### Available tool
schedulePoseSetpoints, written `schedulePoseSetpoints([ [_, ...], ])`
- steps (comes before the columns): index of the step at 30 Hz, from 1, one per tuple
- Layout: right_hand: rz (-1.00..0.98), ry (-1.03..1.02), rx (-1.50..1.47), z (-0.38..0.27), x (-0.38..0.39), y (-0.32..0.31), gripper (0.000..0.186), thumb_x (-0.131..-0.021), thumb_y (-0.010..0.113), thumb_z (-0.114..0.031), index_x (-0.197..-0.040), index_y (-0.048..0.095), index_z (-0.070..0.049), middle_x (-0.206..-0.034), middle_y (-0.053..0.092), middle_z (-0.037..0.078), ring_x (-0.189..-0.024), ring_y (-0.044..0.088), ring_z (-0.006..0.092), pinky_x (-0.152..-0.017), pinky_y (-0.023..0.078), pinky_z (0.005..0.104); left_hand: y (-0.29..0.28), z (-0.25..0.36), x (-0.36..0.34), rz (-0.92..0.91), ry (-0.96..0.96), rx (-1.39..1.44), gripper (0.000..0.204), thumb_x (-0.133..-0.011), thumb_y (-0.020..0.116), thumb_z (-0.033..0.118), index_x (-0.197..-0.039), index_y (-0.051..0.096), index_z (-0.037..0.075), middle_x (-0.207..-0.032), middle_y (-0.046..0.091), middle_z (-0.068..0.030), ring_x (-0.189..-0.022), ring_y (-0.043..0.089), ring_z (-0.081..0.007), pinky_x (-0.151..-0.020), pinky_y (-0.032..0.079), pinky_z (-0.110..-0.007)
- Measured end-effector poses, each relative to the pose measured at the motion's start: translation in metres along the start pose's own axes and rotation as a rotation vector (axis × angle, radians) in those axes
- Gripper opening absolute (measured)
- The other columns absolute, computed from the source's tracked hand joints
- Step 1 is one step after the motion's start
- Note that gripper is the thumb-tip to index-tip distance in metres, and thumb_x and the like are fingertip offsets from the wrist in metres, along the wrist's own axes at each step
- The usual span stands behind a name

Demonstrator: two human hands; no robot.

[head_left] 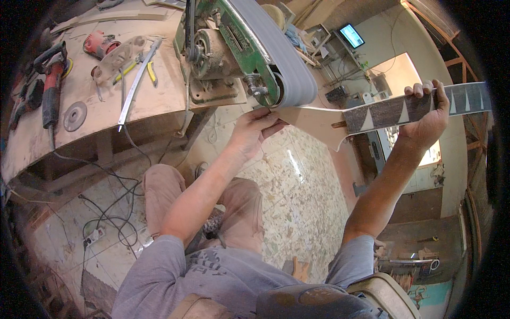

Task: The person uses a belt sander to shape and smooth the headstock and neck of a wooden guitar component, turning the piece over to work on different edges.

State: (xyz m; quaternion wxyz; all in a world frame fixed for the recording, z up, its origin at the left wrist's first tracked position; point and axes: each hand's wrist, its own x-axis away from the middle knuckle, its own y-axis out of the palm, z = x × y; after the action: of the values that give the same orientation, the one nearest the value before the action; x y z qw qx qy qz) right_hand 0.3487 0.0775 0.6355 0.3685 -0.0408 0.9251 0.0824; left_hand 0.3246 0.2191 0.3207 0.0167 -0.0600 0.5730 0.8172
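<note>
I hold an unfinished electric guitar [311, 123] crosswise in front of me. Its pale wooden body lies under the rounded end of a green belt sander [297, 87]; whether wood and belt touch I cannot tell. My left hand [256, 130] pinches the body's near left end, just below the sander's roller. My right hand [427, 112] wraps round the guitar's neck [385, 112], thumb side toward me and fingertips over the far edge. The dark fingerboard carries pale triangular inlays and runs off to the right.
A dusty workbench [151, 103] on the left bears the sander, a red and black angle grinder [53, 93], a red power tool [101, 43], a grinding disc [75, 116], yellow-handled pliers [152, 74] and a metal ruler [139, 85]. Black cables [114, 218] tangle on the tiled floor. A lit screen [351, 35] stands far right.
</note>
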Motion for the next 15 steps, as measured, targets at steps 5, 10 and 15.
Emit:
schedulePoseSetpoints([
  [5, 0.032, 0.026, -0.021, 0.028, 0.010, 0.013, 0.014, -0.096, 0.055, -0.017, -0.099, 0.054, -0.003, -0.077, 0.052, 0.006, -0.067, 0.051, 0.0189, -0.065, 0.047, 0.0356, -0.023, 0.003, -0.006, 0.039, -0.002, -0.027, 0.027, -0.094, 0.061, 0.006, -0.116, 0.058, -0.010, -0.115, 0.064, -0.0154, -0.104, 0.066, -0.0258, -0.095, 0.055, -0.032],
  [10, 0.056, 0.043, -0.015, 0.046, 0.020, 0.017, 0.017, -0.096, 0.054, -0.017, -0.102, 0.054, -0.001, -0.077, 0.052, 0.006, -0.067, 0.053, 0.0194, -0.065, 0.049, 0.0370, -0.043, 0.001, -0.011, 0.062, -0.038, -0.033, 0.028, -0.095, 0.061, 0.007, -0.118, 0.058, -0.009, -0.114, 0.065, -0.0141, -0.104, 0.066, -0.0241, -0.096, 0.054, -0.030],
  [15, 0.057, 0.064, -0.021, 0.062, 0.028, 0.023, 0.016, -0.095, 0.056, -0.017, -0.099, 0.056, -0.001, -0.077, 0.054, 0.008, -0.066, 0.054, 0.0200, -0.061, 0.049, 0.0379, -0.061, 0.003, -0.013, 0.073, -0.046, -0.037, 0.029, -0.096, 0.061, 0.008, -0.120, 0.058, -0.009, -0.115, 0.065, -0.0144, -0.105, 0.066, -0.0239, -0.096, 0.054, -0.030],
])
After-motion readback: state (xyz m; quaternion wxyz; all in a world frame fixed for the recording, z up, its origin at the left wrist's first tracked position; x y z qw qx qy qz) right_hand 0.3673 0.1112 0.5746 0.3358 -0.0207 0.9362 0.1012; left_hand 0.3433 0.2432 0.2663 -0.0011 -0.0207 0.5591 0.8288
